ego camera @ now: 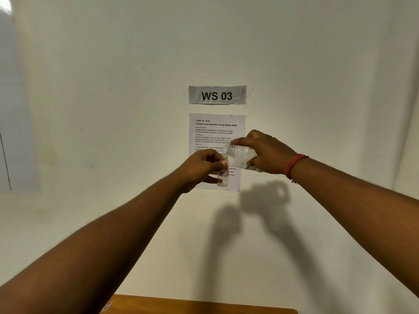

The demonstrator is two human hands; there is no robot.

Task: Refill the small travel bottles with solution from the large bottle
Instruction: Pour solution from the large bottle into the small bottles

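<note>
Large bottle (241, 157) lay tipped nearly flat in the right hand (264, 152), whose fingers curled round its body, the open threaded neck just above and right of the small travel bottle (223, 172). That little bottle stood upright, pinched by the left hand (200, 169), in front of the task sheet (216, 123) on the wall. Judging by this, pouring went best slowly, mouth kept over mouth, the lower bottle steady.

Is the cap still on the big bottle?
No: the big bottle, tilted in the right hand, shows its bare threaded neck open toward the small bottle.
</note>
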